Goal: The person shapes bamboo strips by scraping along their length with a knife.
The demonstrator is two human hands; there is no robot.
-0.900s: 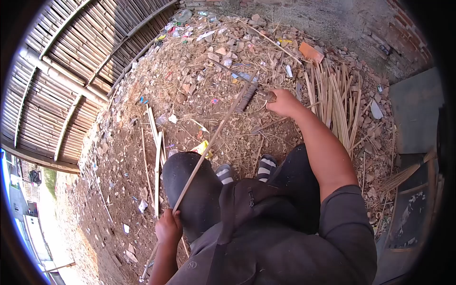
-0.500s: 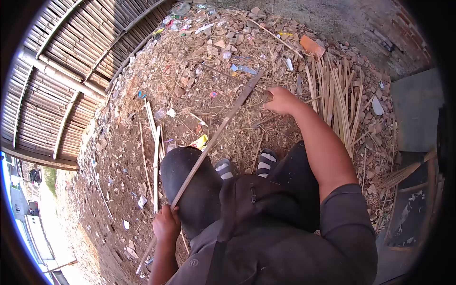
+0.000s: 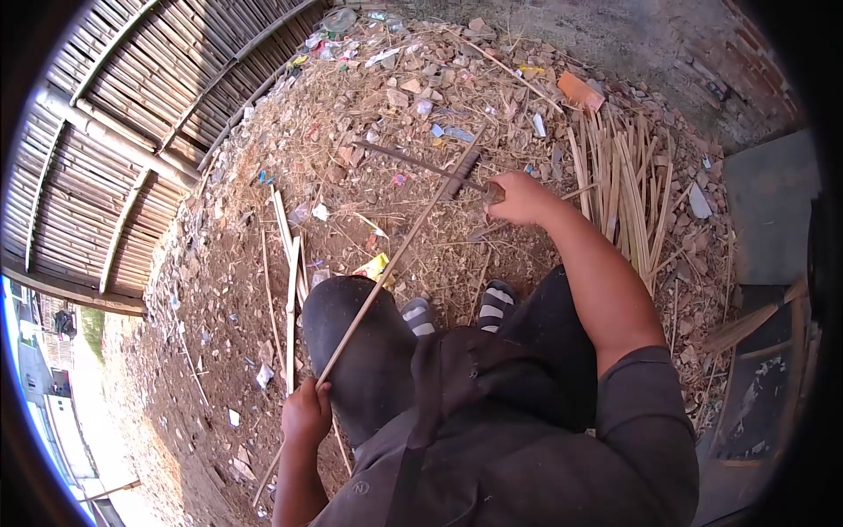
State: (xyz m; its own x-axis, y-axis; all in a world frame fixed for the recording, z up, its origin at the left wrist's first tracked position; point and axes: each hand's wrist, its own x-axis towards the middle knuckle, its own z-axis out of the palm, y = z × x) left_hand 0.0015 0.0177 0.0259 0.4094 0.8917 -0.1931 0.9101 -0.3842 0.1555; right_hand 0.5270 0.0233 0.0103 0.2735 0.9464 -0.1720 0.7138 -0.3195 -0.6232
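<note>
A long, thin strip of wood or bamboo slants from lower left to upper right across the knee. My left hand is closed around its lower part. My right hand is closed on the handle of a dark, narrow blade, which points left and crosses the strip near its upper end. A dark brown block lies under the strip's upper part, just left of my right hand.
Pale split strips lie in a pile at the right, with more strips left of the knee. Rubble, dry straw and litter cover the ground. An orange brick lies near the wall. A bamboo fence stands at upper left.
The blade in my right hand has come down across the strip and shows more clearly. My right hand has moved slightly down. The strip's upper end has shifted, exposing the dark block.
</note>
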